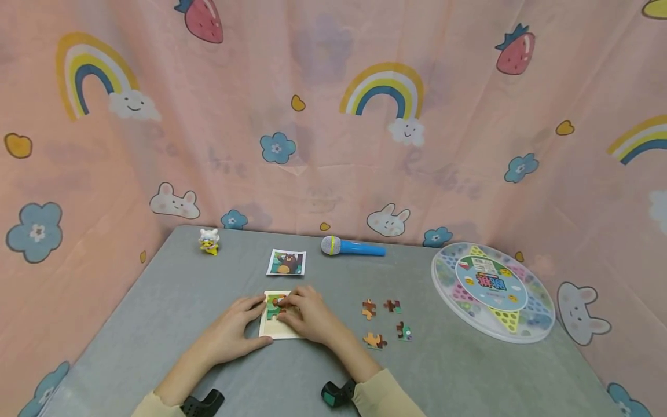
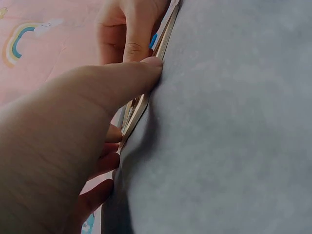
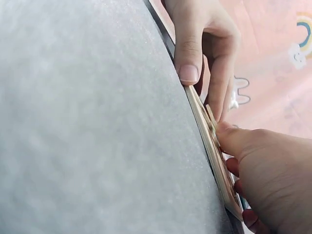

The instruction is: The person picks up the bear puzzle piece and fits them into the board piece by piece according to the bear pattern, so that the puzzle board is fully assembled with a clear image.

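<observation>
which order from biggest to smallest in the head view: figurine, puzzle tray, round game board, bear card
1. Round game board
2. Puzzle tray, though partly hidden
3. Bear card
4. Figurine

Left hand (image 2: 97,90) holds thin wooden board (image 2: 169,33) along edge; right hand (image 2: 134,27) just beyond; grey table (image 2: 224,117) beside hands, pink curtain (image 2: 53,61) behind them.

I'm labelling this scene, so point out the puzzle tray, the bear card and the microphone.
Puzzle tray (image 1: 278,330): head view, on its bare near part.
Bear card (image 1: 288,264): head view, on the printed bear.
Microphone (image 1: 362,248): head view, on its blue handle.
</observation>
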The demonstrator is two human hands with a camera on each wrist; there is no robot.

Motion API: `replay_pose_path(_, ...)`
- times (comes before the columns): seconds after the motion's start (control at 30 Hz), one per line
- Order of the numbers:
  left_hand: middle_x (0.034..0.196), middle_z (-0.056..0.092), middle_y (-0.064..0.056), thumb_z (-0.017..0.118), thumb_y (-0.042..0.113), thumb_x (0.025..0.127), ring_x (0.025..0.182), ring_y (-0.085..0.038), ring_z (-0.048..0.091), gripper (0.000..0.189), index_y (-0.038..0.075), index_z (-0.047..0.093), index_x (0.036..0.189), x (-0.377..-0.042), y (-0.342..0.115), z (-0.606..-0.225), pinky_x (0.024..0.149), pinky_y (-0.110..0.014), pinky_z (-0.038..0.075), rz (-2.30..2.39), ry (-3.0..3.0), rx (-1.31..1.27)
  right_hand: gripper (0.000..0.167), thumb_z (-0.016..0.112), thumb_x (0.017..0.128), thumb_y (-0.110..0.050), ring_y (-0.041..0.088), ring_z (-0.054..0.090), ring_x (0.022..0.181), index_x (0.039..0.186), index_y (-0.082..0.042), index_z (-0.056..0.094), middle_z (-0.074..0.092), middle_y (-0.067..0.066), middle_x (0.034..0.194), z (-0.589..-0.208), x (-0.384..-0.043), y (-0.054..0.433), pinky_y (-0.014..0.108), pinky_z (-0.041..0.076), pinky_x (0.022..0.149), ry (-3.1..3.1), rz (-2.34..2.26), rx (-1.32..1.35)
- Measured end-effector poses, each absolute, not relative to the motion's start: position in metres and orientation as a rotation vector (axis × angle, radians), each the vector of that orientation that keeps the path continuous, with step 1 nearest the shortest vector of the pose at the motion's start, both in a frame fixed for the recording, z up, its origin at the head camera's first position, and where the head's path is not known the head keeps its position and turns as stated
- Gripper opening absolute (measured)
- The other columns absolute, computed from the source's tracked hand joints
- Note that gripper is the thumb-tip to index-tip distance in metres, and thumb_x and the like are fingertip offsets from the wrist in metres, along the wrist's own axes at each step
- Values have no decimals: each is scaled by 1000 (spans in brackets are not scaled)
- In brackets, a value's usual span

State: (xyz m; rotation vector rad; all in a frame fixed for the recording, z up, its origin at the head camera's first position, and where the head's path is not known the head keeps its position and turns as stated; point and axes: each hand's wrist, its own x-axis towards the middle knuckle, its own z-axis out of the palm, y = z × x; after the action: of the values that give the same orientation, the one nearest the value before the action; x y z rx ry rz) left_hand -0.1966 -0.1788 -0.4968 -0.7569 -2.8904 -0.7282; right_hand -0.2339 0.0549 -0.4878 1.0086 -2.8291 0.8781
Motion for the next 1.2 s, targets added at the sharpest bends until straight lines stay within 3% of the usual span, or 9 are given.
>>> replay_pose_path(0.4, 143, 67, -10, 85, 38, 91, 128, -33, 62, 56, 8, 73, 136, -193, -181, -494, 103, -55, 55, -607, -2763, -922, 28, 72, 103, -33, 19, 57, 114, 126, -19, 78, 68, 1, 126, -489, -230, 53, 39, 48, 98, -2792, 801, 1043)
replay_pose_path(1.2, 148, 63, -13, 82, 37, 93, 132, -33, 60, 55, 7, 72, 138, -194, -180, -490, 105, -56, 54, -633, -2834, -909, 27, 73, 103, -31, 19, 56, 113, 126, -19, 78, 68, 2, 126, -490, -232, 56, 39, 47, 99, -2779, 826, 1059)
